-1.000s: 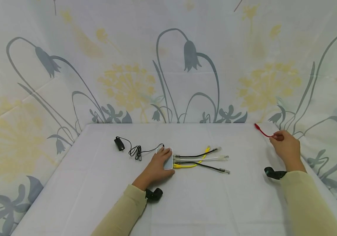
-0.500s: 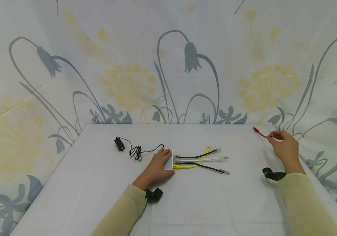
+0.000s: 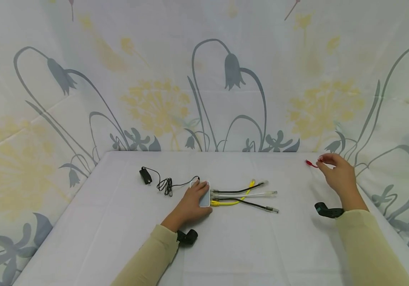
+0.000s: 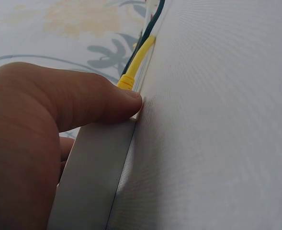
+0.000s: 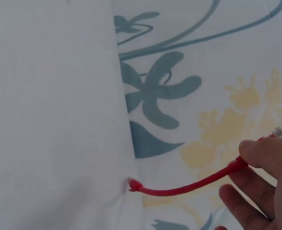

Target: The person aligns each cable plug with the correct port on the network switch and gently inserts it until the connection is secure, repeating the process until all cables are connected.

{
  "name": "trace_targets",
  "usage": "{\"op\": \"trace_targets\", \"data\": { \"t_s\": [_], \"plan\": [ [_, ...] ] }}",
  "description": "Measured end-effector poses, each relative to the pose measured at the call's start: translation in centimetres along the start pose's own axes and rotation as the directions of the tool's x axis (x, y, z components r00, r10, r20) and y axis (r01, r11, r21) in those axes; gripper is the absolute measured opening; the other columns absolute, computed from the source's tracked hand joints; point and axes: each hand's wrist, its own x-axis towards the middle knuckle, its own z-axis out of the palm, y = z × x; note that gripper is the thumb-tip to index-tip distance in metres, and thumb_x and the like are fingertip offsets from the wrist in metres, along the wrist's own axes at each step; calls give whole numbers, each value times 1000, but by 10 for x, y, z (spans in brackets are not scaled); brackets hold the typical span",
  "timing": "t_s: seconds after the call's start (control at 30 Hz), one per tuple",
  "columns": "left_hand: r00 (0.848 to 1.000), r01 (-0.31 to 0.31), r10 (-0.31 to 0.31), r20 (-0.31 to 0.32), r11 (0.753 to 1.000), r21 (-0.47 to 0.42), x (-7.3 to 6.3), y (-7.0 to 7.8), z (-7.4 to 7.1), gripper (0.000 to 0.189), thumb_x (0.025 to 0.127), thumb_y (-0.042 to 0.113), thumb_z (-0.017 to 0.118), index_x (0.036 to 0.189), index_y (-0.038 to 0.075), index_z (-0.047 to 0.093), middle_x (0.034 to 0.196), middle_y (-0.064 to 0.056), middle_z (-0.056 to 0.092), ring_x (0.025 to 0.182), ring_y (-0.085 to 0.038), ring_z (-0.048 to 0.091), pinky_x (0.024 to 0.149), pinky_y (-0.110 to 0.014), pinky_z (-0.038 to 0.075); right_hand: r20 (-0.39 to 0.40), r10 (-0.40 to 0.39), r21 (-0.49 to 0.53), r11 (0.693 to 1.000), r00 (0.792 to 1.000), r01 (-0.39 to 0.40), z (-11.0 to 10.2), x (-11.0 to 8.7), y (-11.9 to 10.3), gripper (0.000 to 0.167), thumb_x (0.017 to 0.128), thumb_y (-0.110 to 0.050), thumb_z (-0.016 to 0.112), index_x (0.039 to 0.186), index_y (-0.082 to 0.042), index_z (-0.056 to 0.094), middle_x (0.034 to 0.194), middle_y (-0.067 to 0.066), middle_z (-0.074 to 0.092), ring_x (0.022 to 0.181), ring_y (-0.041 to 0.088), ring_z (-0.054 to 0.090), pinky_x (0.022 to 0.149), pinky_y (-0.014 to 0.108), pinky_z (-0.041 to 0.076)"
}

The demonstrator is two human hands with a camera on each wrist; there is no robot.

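Observation:
My left hand [image 3: 191, 202] holds a small white box, a network switch by its look [image 3: 204, 201], flat on the table. Its thumb presses the box's end beside a yellow network cable [image 4: 140, 60] in the left wrist view, and the other fingers lie over the top. Two black cables, the lower one [image 3: 249, 202] included, a white cable [image 3: 252, 195] and the yellow one reach out from the box's right side. Above the table at the right, my right hand [image 3: 340, 174] pinches a short red network cable [image 5: 179, 191] near one plug. The cable's other end points left.
A black power adapter [image 3: 145, 175] lies left of the box, joined to it by a thin coiled cord [image 3: 167, 185]. White cloth covers the table [image 3: 247, 246]. Patterned fabric [image 3: 154, 99] rises behind and at both sides.
My right hand has moved left with the red cable, which now looks shorter and more end-on in the head view. The left hand and the box stay in place.

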Motion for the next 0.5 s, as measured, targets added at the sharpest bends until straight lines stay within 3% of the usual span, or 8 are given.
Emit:
{"op": "trace_targets", "data": {
  "t_s": [0.27,0.5],
  "plan": [
    [1000,-12,12,1,1000,14,1,1,-2,77,84,31,68,149,6,37,157,-10,32,150,-35,16,117,-57,20,-49,-125,-20,992,991,124,-4,-1,-13,42,100,-36,49,126,-3,54,123,23,62,120,43,50,99,57,38],
    [1000,-15,15,6,1000,15,0,1,-1,77,84,32,68,149,6,37,158,-10,32,150,-35,16,117,-58,19,-36,-128,-26,992,991,127,-5,-3,-29,46,100,-39,48,132,-7,54,122,21,61,115,43,53,95,58,40]
  ]
}}
